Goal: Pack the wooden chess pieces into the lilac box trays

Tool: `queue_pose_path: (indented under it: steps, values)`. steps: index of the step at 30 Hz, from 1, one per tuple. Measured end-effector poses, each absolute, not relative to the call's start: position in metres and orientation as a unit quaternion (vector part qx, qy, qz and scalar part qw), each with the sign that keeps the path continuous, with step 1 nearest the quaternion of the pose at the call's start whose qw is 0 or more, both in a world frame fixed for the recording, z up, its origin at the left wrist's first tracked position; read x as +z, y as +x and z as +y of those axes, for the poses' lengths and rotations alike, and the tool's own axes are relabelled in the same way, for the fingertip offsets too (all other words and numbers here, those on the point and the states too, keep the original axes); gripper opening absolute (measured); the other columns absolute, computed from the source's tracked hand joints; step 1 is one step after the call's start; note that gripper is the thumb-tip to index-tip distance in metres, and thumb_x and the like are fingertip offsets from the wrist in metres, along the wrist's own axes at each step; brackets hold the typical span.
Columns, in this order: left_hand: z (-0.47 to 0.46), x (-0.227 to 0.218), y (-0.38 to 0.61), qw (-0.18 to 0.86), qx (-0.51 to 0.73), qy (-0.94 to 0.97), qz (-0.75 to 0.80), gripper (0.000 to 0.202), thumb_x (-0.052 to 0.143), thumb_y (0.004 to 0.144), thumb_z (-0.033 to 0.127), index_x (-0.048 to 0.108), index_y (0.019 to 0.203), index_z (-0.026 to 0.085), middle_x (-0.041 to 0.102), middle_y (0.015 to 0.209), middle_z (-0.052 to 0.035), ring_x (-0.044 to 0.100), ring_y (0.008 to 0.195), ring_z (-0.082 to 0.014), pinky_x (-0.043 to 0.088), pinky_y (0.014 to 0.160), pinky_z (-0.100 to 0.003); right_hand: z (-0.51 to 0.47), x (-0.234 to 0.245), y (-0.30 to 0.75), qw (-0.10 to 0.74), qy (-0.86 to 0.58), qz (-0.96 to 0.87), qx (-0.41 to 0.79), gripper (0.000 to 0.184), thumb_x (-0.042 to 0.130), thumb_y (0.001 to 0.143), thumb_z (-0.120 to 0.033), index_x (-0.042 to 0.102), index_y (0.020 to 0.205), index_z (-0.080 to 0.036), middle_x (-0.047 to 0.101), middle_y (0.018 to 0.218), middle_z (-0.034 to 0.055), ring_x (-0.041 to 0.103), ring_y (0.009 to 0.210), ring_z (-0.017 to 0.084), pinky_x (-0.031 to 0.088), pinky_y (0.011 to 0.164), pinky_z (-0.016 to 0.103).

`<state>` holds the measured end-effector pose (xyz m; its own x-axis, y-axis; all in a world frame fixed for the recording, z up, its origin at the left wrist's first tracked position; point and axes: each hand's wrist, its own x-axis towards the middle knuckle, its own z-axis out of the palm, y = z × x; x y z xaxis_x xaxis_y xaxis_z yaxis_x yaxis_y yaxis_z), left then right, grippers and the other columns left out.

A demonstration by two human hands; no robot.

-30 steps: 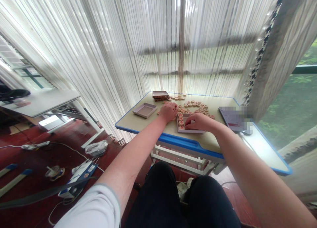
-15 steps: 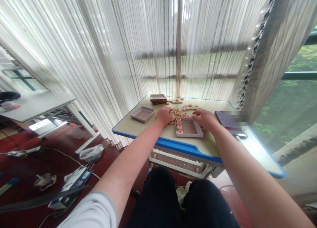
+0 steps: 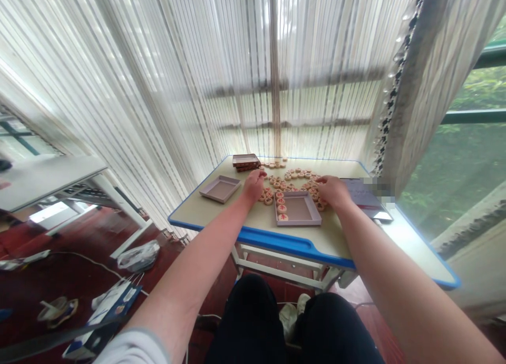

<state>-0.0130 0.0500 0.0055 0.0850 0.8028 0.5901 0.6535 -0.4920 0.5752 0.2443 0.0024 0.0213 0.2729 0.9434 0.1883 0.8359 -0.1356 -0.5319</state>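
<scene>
Round wooden Chinese chess pieces lie spread over the middle of the desk. In front of them is a shallow open tray, with a column of red-marked pieces along its left side. My left hand hovers at the left edge of the loose pieces, fingers curled together; what they hold, if anything, is too small to make out. Beyond the tray's right corner, my right hand reaches down with bent fingers among the pieces. Its fingertips touch or nearly touch some, and its grip is partly hidden.
Another shallow tray lies to the left, with a small stack of dark boxes behind it. A tablet-like device rests at the right. The desk has a blue rim; a sheer curtain hangs behind.
My left hand has drawn slightly left, away from the pieces. The right hand has shifted right and a little farther from the tray. The camera view has also moved slightly.
</scene>
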Motion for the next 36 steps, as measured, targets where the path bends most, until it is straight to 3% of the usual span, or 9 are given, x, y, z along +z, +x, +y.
queue_pose_path:
  steps: [6, 9, 12, 18, 23, 28, 36]
  values:
    - [0.038, 0.009, -0.014, -0.013, 0.370, 0.792, 0.485, 0.027, 0.043, 0.072, 0.010, 0.068, 0.076, 0.018, 0.068, 0.087, -0.0050, 0.057, 0.093, -0.0191, 0.043, 0.093, -0.035, 0.002, 0.019, 0.245, 0.281, -0.747, -0.596, 0.086, 0.041, 0.053, 0.065, -0.020, 0.069, 0.103, -0.021, 0.070, 0.085, 0.0100, 0.064, 0.079, 0.023, 0.045, 0.067, 0.029]
    - [0.035, 0.008, -0.013, -0.013, 0.316, 0.805, 0.501, 0.028, 0.045, 0.073, 0.013, 0.071, 0.082, 0.020, 0.069, 0.090, -0.0044, 0.058, 0.092, -0.0196, 0.044, 0.092, -0.036, 0.003, 0.016, 0.246, 0.280, -0.746, -0.599, 0.075, 0.040, 0.053, 0.066, -0.020, 0.069, 0.103, -0.021, 0.070, 0.094, 0.0103, 0.063, 0.085, 0.024, 0.045, 0.071, 0.030]
    - [0.035, 0.006, -0.012, -0.014, 0.312, 0.815, 0.488, 0.032, 0.046, 0.075, 0.013, 0.069, 0.096, 0.023, 0.068, 0.102, -0.0029, 0.058, 0.099, -0.0183, 0.043, 0.094, -0.034, 0.003, 0.017, 0.246, 0.282, -0.742, -0.605, 0.072, 0.040, 0.052, 0.068, -0.021, 0.068, 0.104, -0.021, 0.068, 0.100, 0.0106, 0.063, 0.090, 0.024, 0.046, 0.074, 0.029]
    - [0.038, 0.007, -0.016, -0.056, 0.349, 0.775, 0.525, 0.033, 0.043, 0.073, 0.008, 0.070, 0.089, 0.019, 0.067, 0.102, -0.0060, 0.057, 0.099, -0.0193, 0.043, 0.093, -0.034, -0.004, 0.024, 0.246, 0.261, -0.764, -0.584, 0.085, 0.041, 0.052, 0.069, -0.018, 0.066, 0.108, -0.016, 0.067, 0.106, 0.0135, 0.062, 0.095, 0.026, 0.045, 0.076, 0.031]
    - [0.028, 0.013, -0.018, -0.070, 0.317, 0.781, 0.534, 0.016, 0.055, 0.072, 0.023, 0.069, 0.079, 0.020, 0.066, 0.092, -0.0066, 0.057, 0.093, -0.0221, 0.044, 0.088, -0.036, -0.007, 0.027, 0.245, 0.269, -0.763, -0.580, 0.100, 0.043, 0.052, 0.067, -0.017, 0.066, 0.107, -0.015, 0.069, 0.102, 0.0120, 0.062, 0.093, 0.025, 0.045, 0.072, 0.028]
    - [0.024, 0.013, -0.017, -0.066, 0.262, 0.797, 0.541, 0.024, 0.055, 0.075, 0.040, 0.070, 0.077, 0.022, 0.066, 0.081, -0.0064, 0.058, 0.084, -0.0223, 0.045, 0.080, -0.035, -0.004, 0.024, 0.249, 0.310, -0.756, -0.565, 0.113, 0.043, 0.052, 0.063, -0.016, 0.068, 0.103, -0.014, 0.069, 0.098, 0.0128, 0.063, 0.090, 0.025, 0.045, 0.070, 0.028]
    - [0.029, 0.014, -0.015, -0.015, 0.261, 0.811, 0.524, 0.032, 0.043, 0.082, 0.019, 0.070, 0.097, 0.025, 0.068, 0.101, -0.0029, 0.058, 0.098, -0.0199, 0.040, 0.089, -0.034, 0.005, 0.012, 0.257, 0.368, -0.756, -0.525, 0.132, 0.040, 0.052, 0.066, -0.015, 0.069, 0.103, -0.014, 0.071, 0.094, 0.0099, 0.064, 0.086, 0.022, 0.046, 0.072, 0.026]
